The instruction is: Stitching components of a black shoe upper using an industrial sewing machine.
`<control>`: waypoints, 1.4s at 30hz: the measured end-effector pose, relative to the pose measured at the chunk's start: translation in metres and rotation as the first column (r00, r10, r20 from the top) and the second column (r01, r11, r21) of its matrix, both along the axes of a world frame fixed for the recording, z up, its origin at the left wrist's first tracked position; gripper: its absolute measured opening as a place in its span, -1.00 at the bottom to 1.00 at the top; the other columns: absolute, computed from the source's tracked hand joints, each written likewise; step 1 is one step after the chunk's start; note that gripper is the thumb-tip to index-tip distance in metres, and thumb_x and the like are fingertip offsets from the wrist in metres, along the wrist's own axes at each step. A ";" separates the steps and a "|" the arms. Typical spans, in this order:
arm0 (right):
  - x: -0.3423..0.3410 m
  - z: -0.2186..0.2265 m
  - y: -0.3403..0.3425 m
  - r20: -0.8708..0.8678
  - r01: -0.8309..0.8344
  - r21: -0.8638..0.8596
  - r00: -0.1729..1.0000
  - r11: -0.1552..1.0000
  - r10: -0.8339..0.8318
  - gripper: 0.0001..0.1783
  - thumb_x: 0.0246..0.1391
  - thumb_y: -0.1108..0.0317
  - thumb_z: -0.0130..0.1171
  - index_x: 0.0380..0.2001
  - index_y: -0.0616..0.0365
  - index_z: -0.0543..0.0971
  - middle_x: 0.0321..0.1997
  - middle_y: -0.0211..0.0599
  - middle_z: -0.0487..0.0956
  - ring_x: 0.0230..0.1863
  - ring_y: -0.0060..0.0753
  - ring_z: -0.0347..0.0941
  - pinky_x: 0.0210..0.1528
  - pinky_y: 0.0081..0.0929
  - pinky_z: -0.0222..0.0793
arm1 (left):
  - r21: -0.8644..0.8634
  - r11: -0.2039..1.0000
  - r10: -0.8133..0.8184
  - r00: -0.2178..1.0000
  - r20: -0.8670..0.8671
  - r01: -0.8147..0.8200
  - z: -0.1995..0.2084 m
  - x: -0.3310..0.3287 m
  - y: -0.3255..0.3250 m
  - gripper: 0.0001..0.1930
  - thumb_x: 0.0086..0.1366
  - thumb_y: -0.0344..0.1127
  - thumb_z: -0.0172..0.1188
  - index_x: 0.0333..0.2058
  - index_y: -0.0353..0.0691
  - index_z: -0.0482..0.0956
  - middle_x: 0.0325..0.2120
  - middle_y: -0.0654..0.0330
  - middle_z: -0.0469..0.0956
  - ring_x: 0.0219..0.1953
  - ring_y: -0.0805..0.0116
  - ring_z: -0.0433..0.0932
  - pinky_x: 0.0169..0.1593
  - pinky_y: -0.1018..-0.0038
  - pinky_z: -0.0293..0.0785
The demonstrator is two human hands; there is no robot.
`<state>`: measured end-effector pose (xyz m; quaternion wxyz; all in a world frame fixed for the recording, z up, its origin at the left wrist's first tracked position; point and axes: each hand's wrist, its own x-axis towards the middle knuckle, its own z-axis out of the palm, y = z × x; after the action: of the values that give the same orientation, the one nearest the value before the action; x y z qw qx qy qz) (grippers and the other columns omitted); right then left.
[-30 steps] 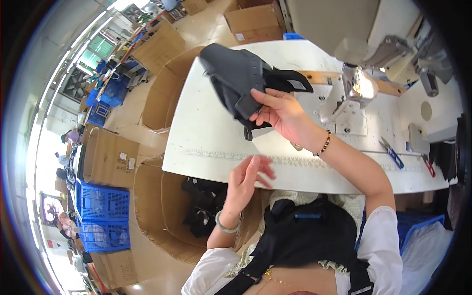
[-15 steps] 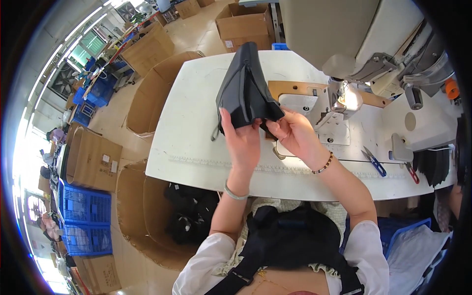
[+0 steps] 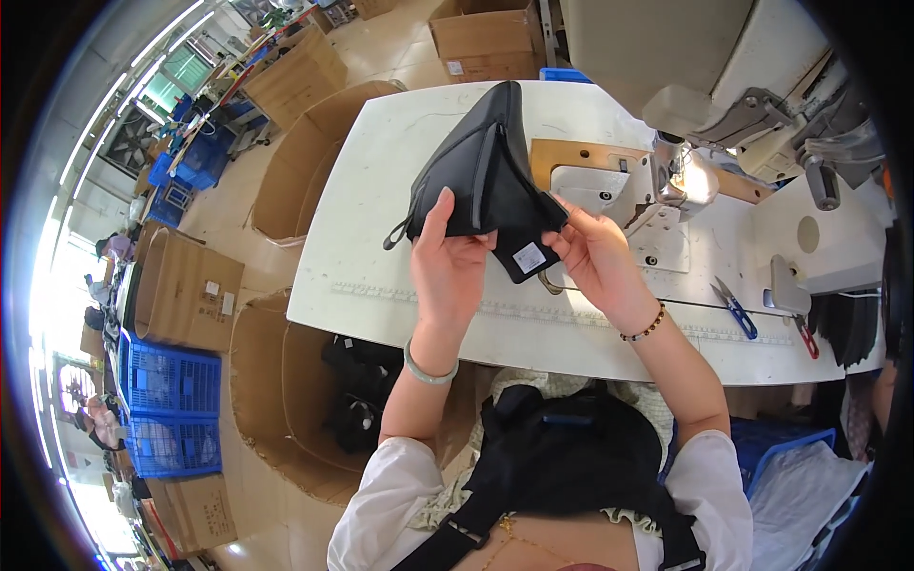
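Observation:
A black pouch (image 3: 466, 171) with a zipper-like seam and a small loop at its left corner is held up over the white table. My left hand (image 3: 447, 276) grips its lower left edge, thumb on the front and fingers behind. With thumb and fingers pinched, my right hand (image 3: 595, 257) holds its lower right corner. Between the hands hangs a black flap with a small white label (image 3: 529, 257). Just right of the pouch stands the sewing machine's needle area (image 3: 671, 181), apart from both hands.
Blue-handled thread snips (image 3: 735, 309) and a red-handled tool (image 3: 807, 338) lie on the table (image 3: 381, 228) at right. A ruler strip (image 3: 514, 311) runs along the front. Cardboard box (image 3: 262, 400) with black pieces stands at lower left; blue crates (image 3: 171, 381) are beyond.
The hands have moved apart, spreading the pouch's lower edge. The black flap with the white label now shows, and the loop has swung out to the left.

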<state>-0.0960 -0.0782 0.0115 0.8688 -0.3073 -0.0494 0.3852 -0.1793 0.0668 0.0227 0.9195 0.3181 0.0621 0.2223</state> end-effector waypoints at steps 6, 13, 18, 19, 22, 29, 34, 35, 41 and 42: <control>-0.022 0.000 0.007 0.779 0.380 -0.132 0.611 0.915 -0.141 -0.44 -0.12 0.45 0.16 -0.01 0.23 0.24 -0.20 -0.11 0.40 -0.37 -0.32 0.42 -0.25 -0.47 0.40 | -0.081 0.995 -0.060 0.997 0.056 0.064 0.024 0.003 0.005 -0.76 0.29 -0.25 -0.10 -0.33 -0.34 0.41 -0.55 0.21 0.39 -0.45 0.42 0.31 -0.21 0.49 0.28; 0.005 0.014 0.031 0.945 0.773 0.233 -0.323 0.591 0.050 -0.40 -0.29 0.50 0.22 -0.04 0.14 0.34 -0.22 -0.17 0.36 -0.23 -0.08 0.36 -0.26 -0.28 0.34 | -0.062 0.978 -0.206 0.974 -0.098 0.200 0.052 -0.005 -0.003 -0.64 0.30 -0.14 -0.10 -0.20 -0.39 0.38 -0.49 0.10 0.45 -0.42 0.39 0.36 -0.20 0.50 0.32; 0.009 0.030 0.028 0.988 0.762 0.125 -0.151 0.635 -0.013 -0.70 -0.07 0.44 0.11 -0.21 0.24 0.41 -0.43 -0.10 0.43 -0.45 -0.03 0.41 -0.43 -0.32 0.34 | 0.947 0.135 0.464 0.863 0.200 -0.292 0.061 -0.025 -0.001 -0.82 0.12 -0.44 0.17 -0.27 -0.33 0.50 -0.41 0.10 0.51 -0.45 0.47 0.48 -0.49 0.65 0.37; 0.007 0.037 0.026 0.996 0.753 0.052 -0.090 0.656 0.025 -0.74 -0.03 0.39 0.10 -0.25 0.26 0.43 -0.44 -0.09 0.43 -0.45 -0.03 0.40 -0.42 -0.31 0.34 | 0.764 -0.477 0.374 0.686 0.624 -0.435 0.066 -0.016 0.008 -0.74 0.08 -0.39 0.21 -0.23 -0.32 0.49 -0.47 0.15 0.53 -0.42 0.37 0.50 -0.41 0.53 0.41; 0.001 0.051 0.023 0.987 0.774 -0.015 -0.090 0.633 0.134 -0.76 0.01 0.30 0.08 -0.34 0.28 0.46 -0.48 -0.06 0.43 -0.43 -0.02 0.40 -0.42 -0.31 0.33 | 0.456 -0.831 0.155 0.656 0.739 -0.318 0.083 -0.003 0.024 -0.72 0.08 -0.29 0.21 -0.23 -0.25 0.51 -0.51 0.13 0.53 -0.38 0.23 0.52 -0.34 0.42 0.41; 0.012 0.061 0.013 0.931 0.602 -0.364 0.238 0.711 0.275 -0.67 0.05 0.21 0.05 -0.49 0.35 0.46 -0.64 -0.07 0.43 -0.61 -0.08 0.39 -0.50 -0.33 0.32 | 0.883 -0.385 0.264 0.949 -0.174 0.269 0.094 0.011 0.062 -0.60 0.17 -0.13 0.07 -0.06 -0.19 0.38 -0.39 0.02 0.55 -0.35 0.10 0.51 -0.25 0.39 0.39; 0.026 0.040 0.007 0.868 0.479 -0.490 0.341 0.728 0.360 -0.62 0.05 0.14 0.05 -0.40 0.34 0.51 -0.71 -0.17 0.42 -0.64 -0.38 0.35 -0.51 -0.49 0.24 | 0.941 -0.182 0.073 0.958 -0.278 0.287 0.062 0.022 0.059 -0.60 0.20 -0.09 0.03 -0.04 -0.17 0.38 -0.40 0.05 0.52 -0.40 0.31 0.46 -0.25 0.45 0.35; 0.026 0.041 0.007 0.867 0.481 -0.493 0.345 0.725 0.360 -0.62 0.05 0.14 0.05 -0.40 0.34 0.51 -0.71 -0.17 0.42 -0.64 -0.38 0.35 -0.51 -0.49 0.24 | 0.970 -0.133 0.036 0.979 -0.200 0.203 0.061 0.024 0.055 -0.61 0.22 -0.08 0.02 -0.05 -0.16 0.38 -0.42 0.07 0.52 -0.41 0.31 0.45 -0.25 0.45 0.34; 0.024 0.043 0.007 0.879 0.476 -0.476 0.297 0.740 0.374 -0.63 0.03 0.16 0.07 -0.42 0.34 0.51 -0.65 -0.12 0.43 -0.65 -0.38 0.31 -0.51 -0.45 0.23 | 0.872 -0.290 0.161 0.918 -0.361 0.394 0.082 0.028 0.050 -0.70 0.23 -0.14 -0.01 -0.31 -0.30 0.42 -0.53 -0.01 0.47 -0.45 0.10 0.44 -0.32 0.37 0.32; 0.024 0.041 0.008 0.858 0.465 -0.511 0.322 0.723 0.400 -0.64 0.02 0.17 0.07 -0.41 0.34 0.51 -0.64 -0.11 0.44 -0.64 -0.35 0.33 -0.51 -0.45 0.23 | 0.821 -0.331 0.230 0.884 -0.408 0.465 0.082 0.028 0.049 -0.71 0.22 -0.16 0.00 -0.37 -0.32 0.42 -0.53 -0.04 0.48 -0.43 0.04 0.44 -0.32 0.35 0.33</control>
<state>-0.0716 -0.0703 0.0520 0.4941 -0.7700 -0.3914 0.0986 -0.1515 0.1155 0.1050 0.2478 0.9687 0.0165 0.0005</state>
